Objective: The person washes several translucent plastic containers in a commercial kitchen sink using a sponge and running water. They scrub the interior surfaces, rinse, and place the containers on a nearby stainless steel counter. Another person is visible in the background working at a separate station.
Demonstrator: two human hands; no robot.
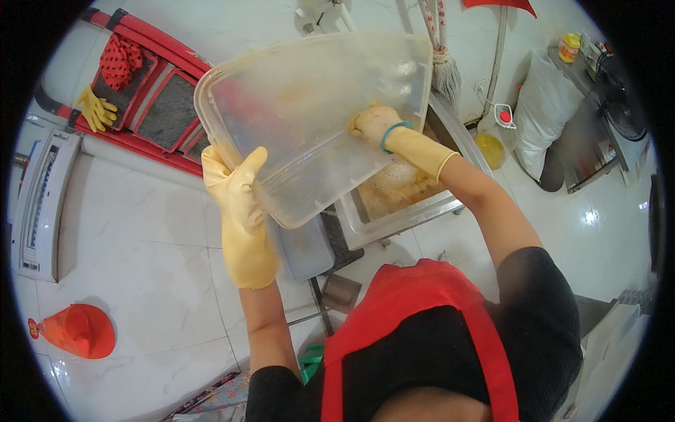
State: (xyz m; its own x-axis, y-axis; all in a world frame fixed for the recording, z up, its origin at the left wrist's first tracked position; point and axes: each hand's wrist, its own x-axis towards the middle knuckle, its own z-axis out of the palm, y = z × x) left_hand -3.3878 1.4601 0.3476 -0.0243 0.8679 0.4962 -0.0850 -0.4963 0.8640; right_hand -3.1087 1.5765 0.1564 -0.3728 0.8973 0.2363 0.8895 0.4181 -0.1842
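A large translucent plastic tub (316,158) is tilted up over a stainless-steel sink (379,229) that holds cloudy, foamy brownish water (393,195). My left hand (237,182), in a yellow rubber glove, grips the tub's rim at its left corner, thumb on the near side. My right hand (375,124), gloved in yellow with a blue-green band round the wrist, presses against the tub's surface near its right end. Its fingers are curled on something yellowish; whether that is a scrubbing pad or glove folds, I cannot tell.
A red folding stepladder (174,105) at upper left bears a yellow glove (96,109) and a red dotted cloth (120,60). A bluish plastic bin (307,248) stands left of the sink. Mops (445,74), a jug of yellow liquid (491,147) and a white sack (546,111) are beyond and to the right.
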